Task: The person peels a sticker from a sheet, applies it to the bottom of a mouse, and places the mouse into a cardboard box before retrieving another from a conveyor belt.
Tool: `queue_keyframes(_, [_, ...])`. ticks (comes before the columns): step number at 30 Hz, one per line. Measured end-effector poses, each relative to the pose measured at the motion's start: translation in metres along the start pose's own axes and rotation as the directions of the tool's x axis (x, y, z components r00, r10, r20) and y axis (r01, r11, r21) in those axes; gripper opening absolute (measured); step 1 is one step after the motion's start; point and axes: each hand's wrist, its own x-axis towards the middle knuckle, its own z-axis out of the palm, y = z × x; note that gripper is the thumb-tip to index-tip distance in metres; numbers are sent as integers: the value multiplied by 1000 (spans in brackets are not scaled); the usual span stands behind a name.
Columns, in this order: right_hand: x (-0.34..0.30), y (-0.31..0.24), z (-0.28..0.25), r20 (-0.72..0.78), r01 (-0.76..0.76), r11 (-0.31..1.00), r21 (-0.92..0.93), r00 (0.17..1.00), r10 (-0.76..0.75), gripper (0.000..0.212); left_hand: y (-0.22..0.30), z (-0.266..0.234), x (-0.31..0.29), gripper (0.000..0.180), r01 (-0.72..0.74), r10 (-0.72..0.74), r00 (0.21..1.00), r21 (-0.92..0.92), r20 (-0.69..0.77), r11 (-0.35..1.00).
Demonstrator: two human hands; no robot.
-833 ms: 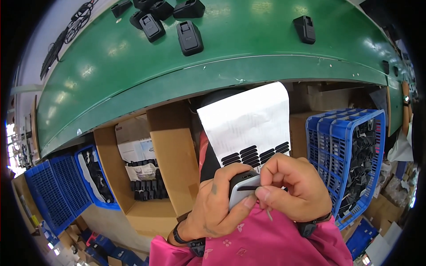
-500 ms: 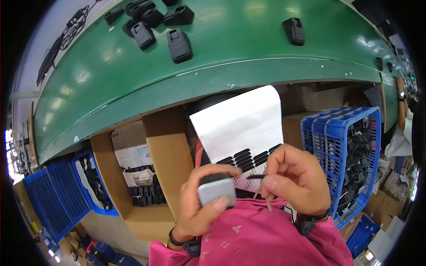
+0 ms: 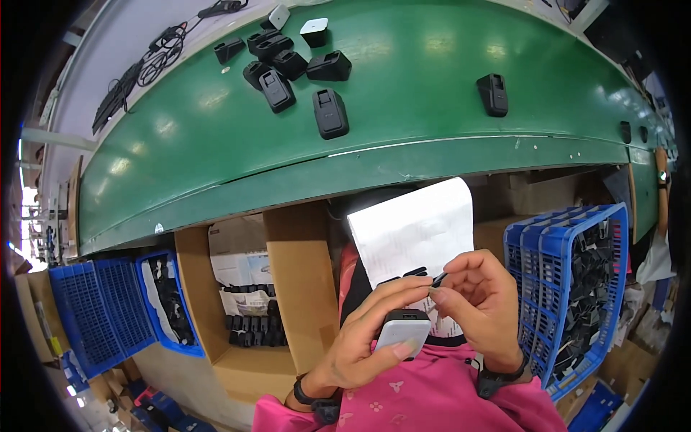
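Note:
My left hand is closed round a small boxy device with a light grey face and a black end, its thumb across the grey face. Close by, my right hand pinches a small black strip between thumb and fingers. The left fingertips reach to that strip, and whether they grip it too I cannot tell. Over my lap lies a white sheet with black oval pads on it, mostly covered by my hands.
Black charger-like docks stand on the green bench, several at the left and one dock at the right. An open cardboard box holds rows of black parts. Blue crates flank me. Another person's arm shows far right.
My left hand has moved right with the device, its fingers now meeting the right hand at the black strip. The view has shifted, showing more of the bench's far side.

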Motion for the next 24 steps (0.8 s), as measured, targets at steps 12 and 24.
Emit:
queue_keyframes(12, [-1,10,-8,17,19,996,84,1000,-21,11,-4,3,1,52,7,-7,1000,6,-12,1000])
queue_keyframes(24, [-11,-11,6,92,8,978,206,995,-28,9,-9,22,-6,43,184,-216,936,-136,-278,973])
